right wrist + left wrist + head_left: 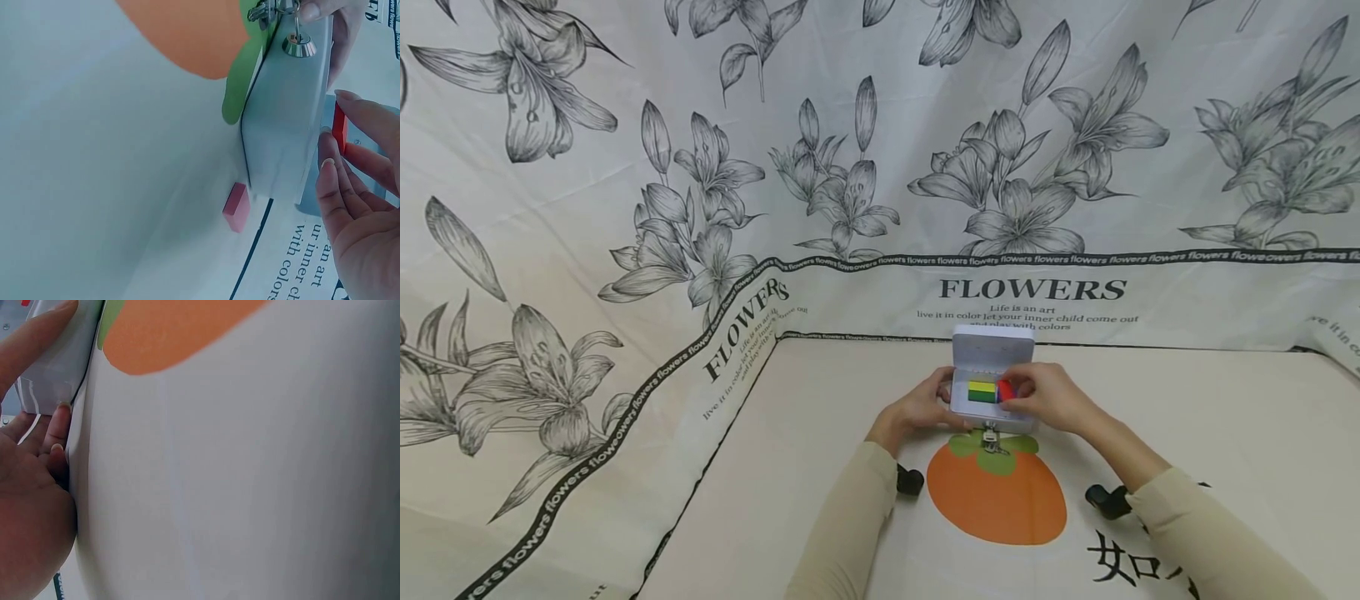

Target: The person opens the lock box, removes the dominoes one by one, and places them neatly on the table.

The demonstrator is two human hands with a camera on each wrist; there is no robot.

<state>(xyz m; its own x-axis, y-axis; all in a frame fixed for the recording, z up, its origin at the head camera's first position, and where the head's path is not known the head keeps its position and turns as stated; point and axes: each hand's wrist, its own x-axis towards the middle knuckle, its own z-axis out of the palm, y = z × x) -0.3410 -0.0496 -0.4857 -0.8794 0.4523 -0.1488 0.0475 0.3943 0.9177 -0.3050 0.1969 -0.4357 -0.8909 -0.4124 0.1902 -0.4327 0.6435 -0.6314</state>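
A small white lock box [992, 354] stands on the table with its lid raised. Yellow [982, 386] and green [982, 397] blocks lie side by side inside it. My left hand [920, 406] holds the box by its left side; in the left wrist view the thumb lies along the front wall and the other fingers are at the side. My right hand [1051, 395] pinches a red block [340, 128] between thumb and fingertips, over the right part of the box. The fingers partly hide this block in the head view.
A pink block [237, 209] stands on the table beside the box in the right wrist view. A lock [299, 45] with a key sits on the box front. The cloth carries an orange persimmon print [997, 496]. Behind the table hangs a flowered curtain [850, 167].
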